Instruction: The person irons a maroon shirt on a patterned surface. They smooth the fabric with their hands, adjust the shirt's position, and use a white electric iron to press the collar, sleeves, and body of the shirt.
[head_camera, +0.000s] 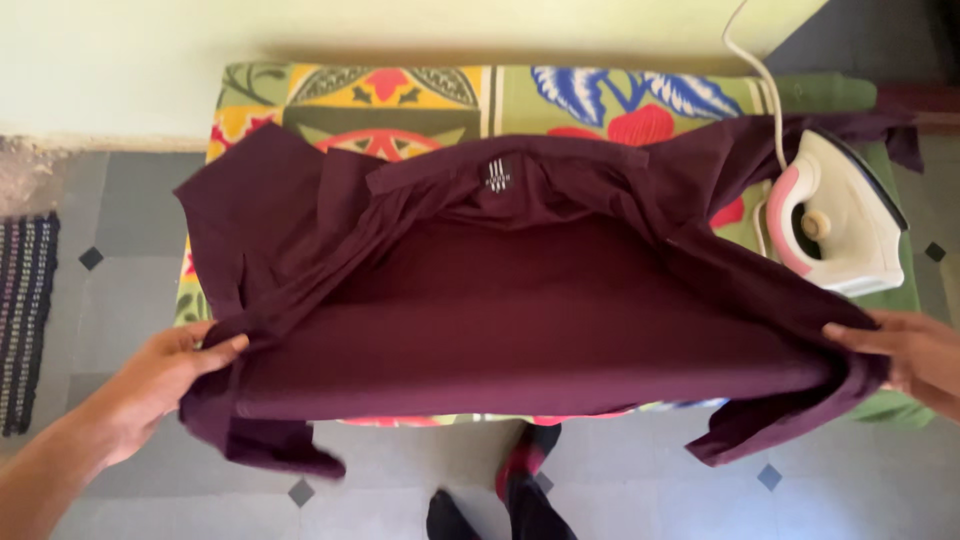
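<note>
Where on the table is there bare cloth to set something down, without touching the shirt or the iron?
The patterned cloth-covered table is bare along the far edge, between the dark maroon shirt's collar and the wall, widest at the far left. The right end is crowded: the white and pink iron stands there, with its cord above. The left hand and right hand grip the shirt's near edge.

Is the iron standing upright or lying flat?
Upright: the iron stands on its heel beside the shirt, its flat underside off the board.

Bare hands, bare forearms, dark footwear

The left hand and right hand wear no rings, watch or sleeves; below, dark socks, one with red.
</note>
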